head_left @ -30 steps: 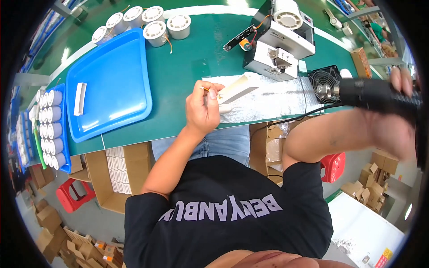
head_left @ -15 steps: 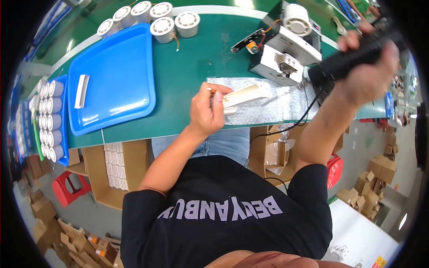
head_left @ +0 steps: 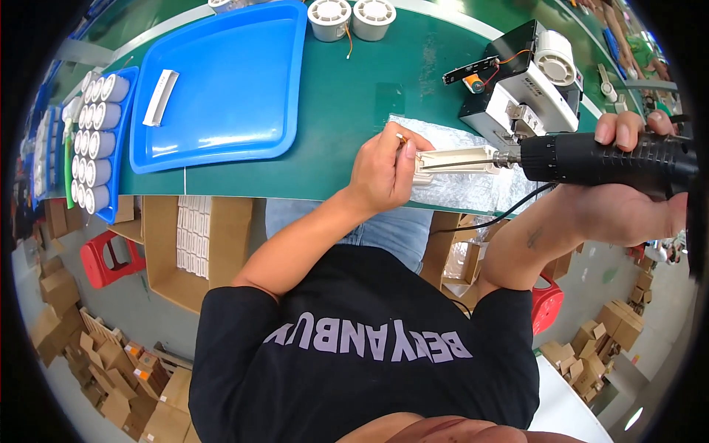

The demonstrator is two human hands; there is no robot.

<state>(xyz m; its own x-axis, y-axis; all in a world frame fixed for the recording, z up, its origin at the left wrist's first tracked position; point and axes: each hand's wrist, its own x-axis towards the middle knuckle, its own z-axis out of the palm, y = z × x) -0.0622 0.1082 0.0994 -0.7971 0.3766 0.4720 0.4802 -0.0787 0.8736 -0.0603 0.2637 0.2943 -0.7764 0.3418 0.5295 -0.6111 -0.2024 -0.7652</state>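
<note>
One white channel (head_left: pixel 484 152) is gripped in left hand (head_left: pixel 385 171) over counter (head_left: pixel 332 140) near side, right hand (head_left: pixel 628 210) gripping black driver (head_left: pixel 565 157), bit (head_left: pixel 473 162) along it, seemingly mid-work; second channel (head_left: pixel 160 98) lies in left-side blue tray (head_left: pixel 229 88), completion unclear.

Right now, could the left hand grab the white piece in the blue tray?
Probably not: the left hand holds a white channel, though nothing appears to block its way to the tray.

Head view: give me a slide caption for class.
The left hand holds a white trough-shaped part while the right hand grips a black power screwdriver, its bit extending along the trough.
</note>
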